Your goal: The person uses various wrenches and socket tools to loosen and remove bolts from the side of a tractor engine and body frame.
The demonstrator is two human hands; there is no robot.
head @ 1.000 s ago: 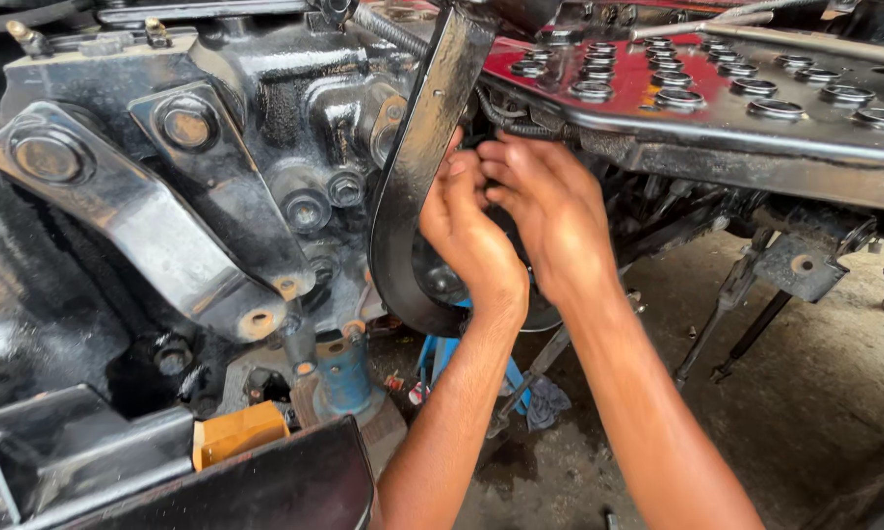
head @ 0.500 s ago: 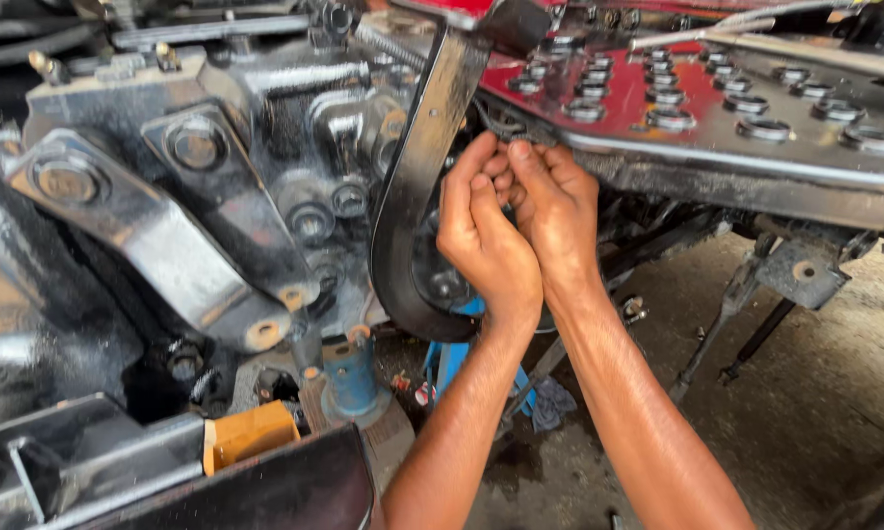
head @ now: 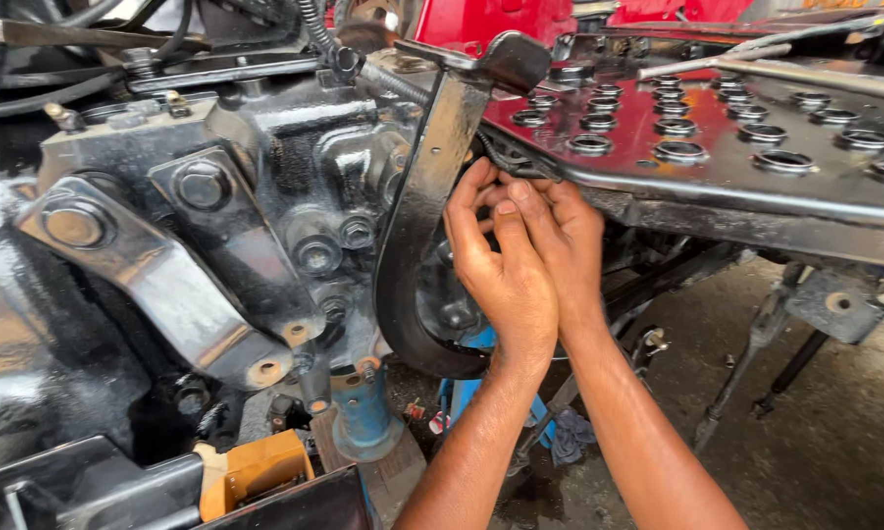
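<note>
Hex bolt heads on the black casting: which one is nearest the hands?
The small black hex bolt head just left of the curved black steel bracket. The bigger ones sit farther left; both hands are right of the bracket.

Glossy black-painted metal bracket [head: 424, 226], glossy red perforated plate [head: 677, 128]

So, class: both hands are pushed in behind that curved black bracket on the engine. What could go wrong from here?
1. Pinching: the left hand and right hand are wedged between the curved black bracket and the red perforated plate; a shift could trap fingers.
2. Cuts: the plate's metal edge sits right above the knuckles.
3. Working blind: the fingertips are hidden behind the bracket, so a small part could slip and fall unseen.
</note>
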